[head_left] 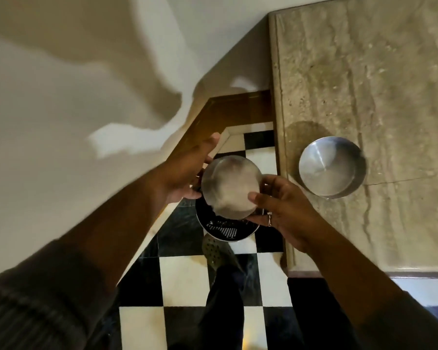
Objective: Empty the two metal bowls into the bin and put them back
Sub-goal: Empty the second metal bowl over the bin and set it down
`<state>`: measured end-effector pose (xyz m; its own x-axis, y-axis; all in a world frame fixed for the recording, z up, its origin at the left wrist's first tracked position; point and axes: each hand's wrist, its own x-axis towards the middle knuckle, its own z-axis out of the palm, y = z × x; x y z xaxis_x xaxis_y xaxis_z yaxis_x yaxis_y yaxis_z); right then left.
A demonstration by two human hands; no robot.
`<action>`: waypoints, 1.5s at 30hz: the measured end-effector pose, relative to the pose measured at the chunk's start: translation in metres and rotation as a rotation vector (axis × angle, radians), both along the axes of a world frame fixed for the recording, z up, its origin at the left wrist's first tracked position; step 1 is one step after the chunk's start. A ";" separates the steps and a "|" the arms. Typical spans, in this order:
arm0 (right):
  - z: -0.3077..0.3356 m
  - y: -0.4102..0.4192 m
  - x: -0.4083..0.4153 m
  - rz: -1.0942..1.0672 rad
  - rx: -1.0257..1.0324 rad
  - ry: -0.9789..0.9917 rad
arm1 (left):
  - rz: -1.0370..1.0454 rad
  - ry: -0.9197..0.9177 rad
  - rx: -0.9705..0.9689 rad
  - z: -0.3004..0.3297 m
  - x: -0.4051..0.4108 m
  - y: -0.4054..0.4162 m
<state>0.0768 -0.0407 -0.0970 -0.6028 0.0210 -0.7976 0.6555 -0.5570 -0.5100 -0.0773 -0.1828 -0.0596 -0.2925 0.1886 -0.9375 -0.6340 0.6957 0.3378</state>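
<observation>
One metal bowl (229, 188) is turned upside down over the dark perforated bin (224, 229) on the floor, its shiny base facing me. My left hand (187, 170) grips its far left rim and my right hand (281, 205), with a ring on one finger, grips its near right rim. Most of the bin's opening is hidden under the bowl. A second metal bowl (331, 168) stands upright on the stone counter (364, 84) to the right, with nothing visible inside it.
The bin stands on a black-and-white checkered floor (182, 281), in a narrow gap between a white wall (61, 109) and the counter's left edge. A wooden skirting (213, 114) runs along the wall. My leg and shoe (215, 251) are just below the bin.
</observation>
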 end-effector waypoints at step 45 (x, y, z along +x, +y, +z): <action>-0.044 -0.034 0.009 1.276 1.457 0.772 | -0.991 0.970 0.197 -0.065 0.038 -0.037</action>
